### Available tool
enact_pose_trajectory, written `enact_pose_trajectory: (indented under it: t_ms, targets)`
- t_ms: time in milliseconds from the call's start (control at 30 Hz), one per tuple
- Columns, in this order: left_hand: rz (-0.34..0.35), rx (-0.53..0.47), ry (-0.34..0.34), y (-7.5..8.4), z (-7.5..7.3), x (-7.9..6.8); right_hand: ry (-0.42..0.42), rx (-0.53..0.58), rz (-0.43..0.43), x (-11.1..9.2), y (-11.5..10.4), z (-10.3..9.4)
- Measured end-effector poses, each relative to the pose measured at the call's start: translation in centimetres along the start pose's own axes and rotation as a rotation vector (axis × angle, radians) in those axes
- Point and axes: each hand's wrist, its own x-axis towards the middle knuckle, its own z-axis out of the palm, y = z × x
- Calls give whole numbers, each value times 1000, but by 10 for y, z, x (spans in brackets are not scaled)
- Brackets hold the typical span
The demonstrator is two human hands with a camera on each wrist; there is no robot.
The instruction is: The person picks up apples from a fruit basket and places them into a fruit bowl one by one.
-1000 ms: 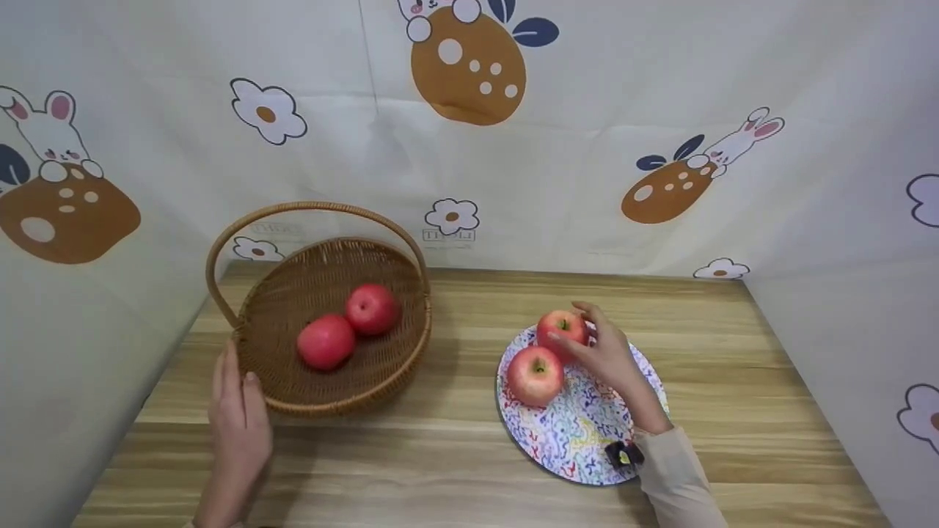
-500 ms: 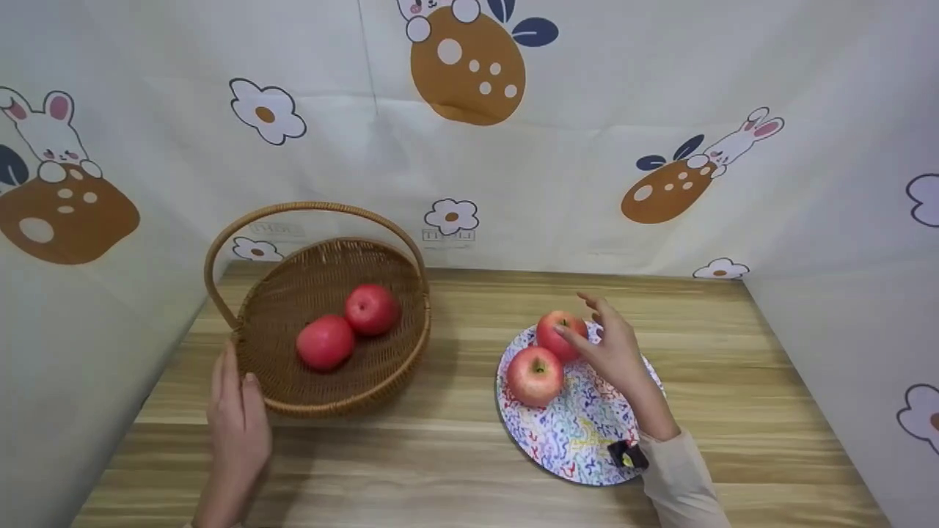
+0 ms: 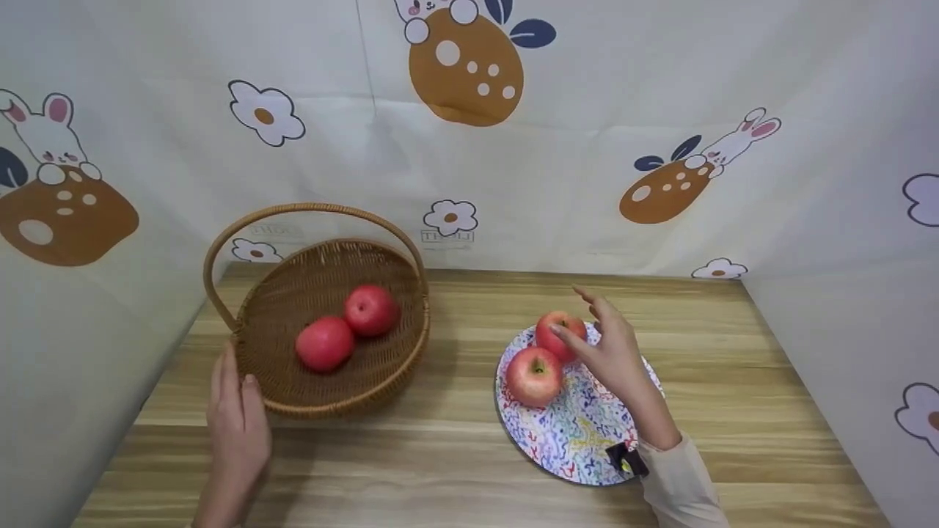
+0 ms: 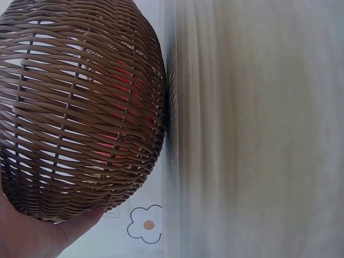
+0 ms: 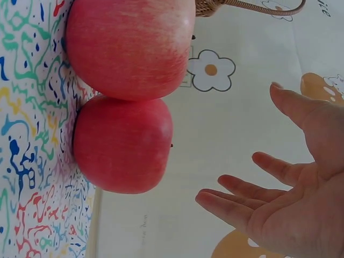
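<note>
My left hand rests, fingers extended, against the near left side of a brown wicker basket. From the left wrist, the thumb lies along the basket's woven wall. Inside the basket are two red apples, a nearer one and a farther one. Over to the right, two more apples, a front one and a back one, sit side by side on a colourful patterned plate. My right hand hovers by the back apple, fingers spread and holding nothing; the right wrist view shows a gap between them.
The basket's arched handle stands upright. A wood-grain table carries basket and plate. Cloth walls with rabbit and flower prints enclose the back and both sides. A small black device is at the right wrist, above the plate's edge.
My right hand has drawn off the back apple, rising slightly and moving right, with its fingers spread wider. The left hand, basket and apples have stayed in place.
</note>
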Motion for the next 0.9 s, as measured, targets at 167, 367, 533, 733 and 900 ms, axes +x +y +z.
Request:
enact_pose_trajectory:
  t_ms: [167, 367, 533, 733, 900]
  targets:
    - [-18, 3, -10, 1, -1, 0, 14, -7, -28, -2, -4, 0]
    - [-22, 0, -17, 0, -2, 0, 16, 5, -58, -5, -10, 1]
    - [-24, -8, -24, 1, -2, 1, 28, 6, -90, -8, -16, 2]
    - [-24, -7, -26, 1, -2, 1, 17, 17, -85, -11, -22, 3]
    - [-6, 0, -14, 0, -1, 0, 5, 7, -66, -13, -27, 3]
